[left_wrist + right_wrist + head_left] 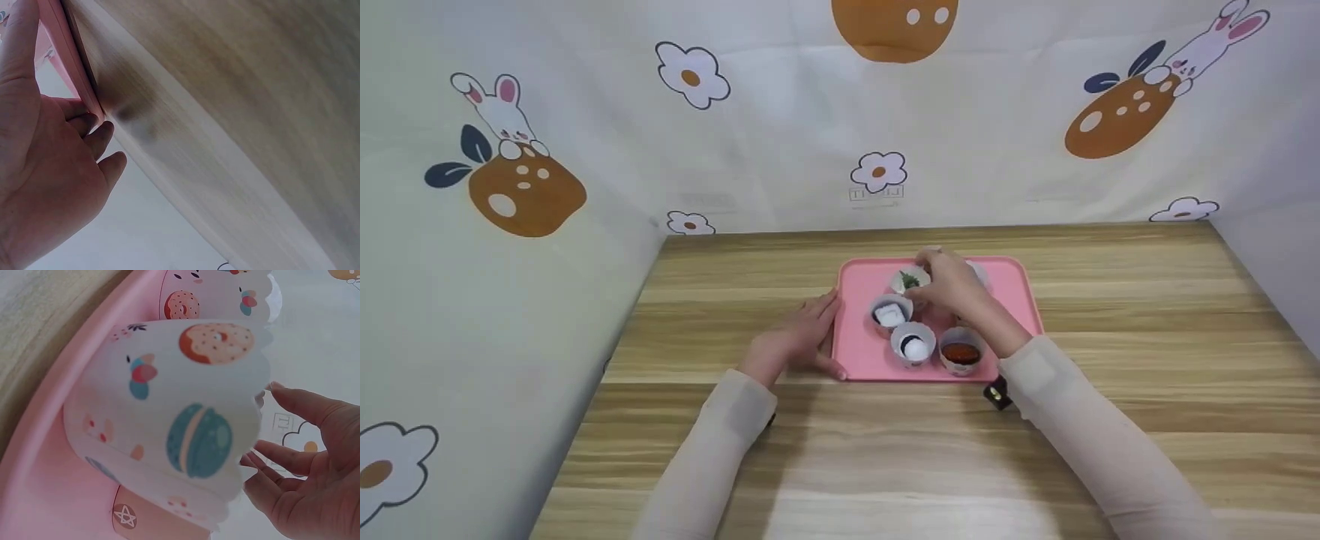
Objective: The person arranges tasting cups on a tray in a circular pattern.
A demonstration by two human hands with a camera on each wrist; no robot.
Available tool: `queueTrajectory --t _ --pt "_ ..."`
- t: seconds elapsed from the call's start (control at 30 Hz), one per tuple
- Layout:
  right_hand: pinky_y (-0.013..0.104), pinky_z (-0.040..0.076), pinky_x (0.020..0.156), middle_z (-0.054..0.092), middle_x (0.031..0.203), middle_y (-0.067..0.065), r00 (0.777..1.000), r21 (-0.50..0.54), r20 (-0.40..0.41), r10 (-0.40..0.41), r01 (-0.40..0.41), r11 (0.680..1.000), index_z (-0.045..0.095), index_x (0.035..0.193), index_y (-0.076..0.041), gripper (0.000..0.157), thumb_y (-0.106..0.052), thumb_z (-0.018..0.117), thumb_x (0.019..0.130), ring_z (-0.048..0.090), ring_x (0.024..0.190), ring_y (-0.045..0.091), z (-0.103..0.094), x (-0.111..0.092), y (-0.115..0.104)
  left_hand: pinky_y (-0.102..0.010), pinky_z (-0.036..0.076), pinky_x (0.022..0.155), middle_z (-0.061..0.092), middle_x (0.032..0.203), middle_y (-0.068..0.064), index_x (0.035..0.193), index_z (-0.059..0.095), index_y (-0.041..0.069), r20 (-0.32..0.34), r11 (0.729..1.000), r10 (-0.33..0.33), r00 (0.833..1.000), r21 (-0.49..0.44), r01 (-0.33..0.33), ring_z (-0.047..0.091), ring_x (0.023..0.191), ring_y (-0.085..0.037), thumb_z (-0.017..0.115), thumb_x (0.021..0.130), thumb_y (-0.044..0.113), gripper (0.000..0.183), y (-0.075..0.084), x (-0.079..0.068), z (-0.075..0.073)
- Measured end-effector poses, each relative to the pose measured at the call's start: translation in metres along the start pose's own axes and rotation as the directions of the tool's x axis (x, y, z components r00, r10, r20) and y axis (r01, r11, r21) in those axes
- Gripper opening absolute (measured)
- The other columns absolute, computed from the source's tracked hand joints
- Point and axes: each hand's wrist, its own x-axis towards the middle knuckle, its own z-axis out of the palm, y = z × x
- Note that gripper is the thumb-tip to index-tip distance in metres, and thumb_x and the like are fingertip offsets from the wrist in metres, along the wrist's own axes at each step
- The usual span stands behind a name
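Note:
A pink tray (pixel 859 360) lies on the table with several scalloped paper cups on it. My left hand (pixel 806 334) rests along the tray's left edge, its thumb at the front corner; in the left wrist view its fingers (pixel 101 140) touch the rim. My right hand (pixel 956 281) reaches over the tray, its thumb and fingers around the rim of the cup with a green sprig (pixel 910 280). In the right wrist view a printed cup (pixel 163 399) hides the fingertips. In front stand cups with a white block (pixel 889 315), a white ball (pixel 915 347) and red-brown contents (pixel 961 353).
Another pale cup (pixel 979 272) is partly hidden behind the right hand. Below the right cuff is a small black device (pixel 997 394). The wood-grain table (pixel 885 465) meets a patterned cloth wall (pixel 780 150) at the back and sides.

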Motion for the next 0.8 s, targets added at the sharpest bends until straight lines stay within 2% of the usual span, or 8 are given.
queueTrajectory --t 0.13,0.4,0.8 --pt "0.040 0.049 0.082 0.062 0.121 0.020 1.000 0.021 -0.006 -0.017 0.017 1.000 0.056 0.136 -0.002 0.054 -0.023 0.074 0.089 0.055 0.099 0.028 -0.003 -0.002 0.003 -0.046 0.013 0.129 0.001 0.170 -0.006 0.161 0.005 0.010 -0.002 1.000 0.005 1.000 0.003 -0.005 0.006 0.157 -0.031 0.080 0.072 0.062 0.127 0.001 0.000 -0.001" --pt "0.049 0.052 0.098 0.061 0.130 0.022 0.998 0.101 0.025 -0.050 0.047 0.994 0.053 0.140 -0.001 0.050 -0.017 0.068 0.094 0.059 0.119 0.035 -0.006 -0.005 0.007 -0.047 0.012 0.129 -0.002 0.170 -0.005 0.162 0.003 0.012 0.005 1.000 -0.014 1.000 -0.026 0.014 0.004 0.157 -0.033 0.080 0.071 0.062 0.128 0.000 -0.001 0.001" --pt "0.051 0.051 0.104 0.060 0.136 0.021 0.997 0.129 0.023 -0.080 0.076 0.989 0.054 0.139 -0.003 0.045 -0.016 0.063 0.097 0.058 0.125 0.037 -0.010 -0.010 0.011 -0.048 0.012 0.129 -0.002 0.171 -0.003 0.162 0.004 0.013 0.010 0.998 -0.017 1.000 -0.057 0.017 0.003 0.157 -0.033 0.081 0.072 0.058 0.127 0.001 -0.002 0.000"
